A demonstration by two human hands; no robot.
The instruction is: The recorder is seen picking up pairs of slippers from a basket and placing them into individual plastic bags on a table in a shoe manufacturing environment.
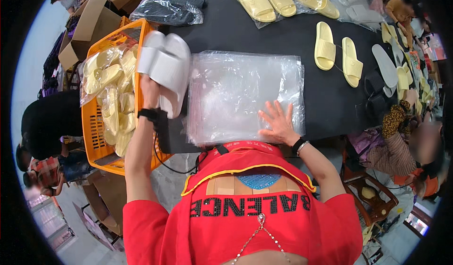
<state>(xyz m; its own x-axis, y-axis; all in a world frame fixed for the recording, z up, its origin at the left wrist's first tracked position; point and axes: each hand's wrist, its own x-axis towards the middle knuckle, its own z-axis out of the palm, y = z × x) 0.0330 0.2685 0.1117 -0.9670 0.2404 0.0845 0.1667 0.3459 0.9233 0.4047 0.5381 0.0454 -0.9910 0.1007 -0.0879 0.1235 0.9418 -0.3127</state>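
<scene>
My left hand [150, 91] grips a pair of white slide sandals [166, 69], held together above the left edge of the black table [264, 34]. My right hand [279, 121] lies flat with spread fingers on the near right corner of a stack of clear plastic bags [236, 93] in front of me. The white pair hangs just left of that stack, partly over the orange basket [94, 142].
The orange basket at my left holds several bagged yellow slides [113, 90]. Loose yellow slides [336, 53] and bagged yellow pairs [264, 1] lie farther on the table, with a dark bagged pair [172, 6]. Another person [406, 137] sits at right; cardboard boxes [92, 24] stand at left.
</scene>
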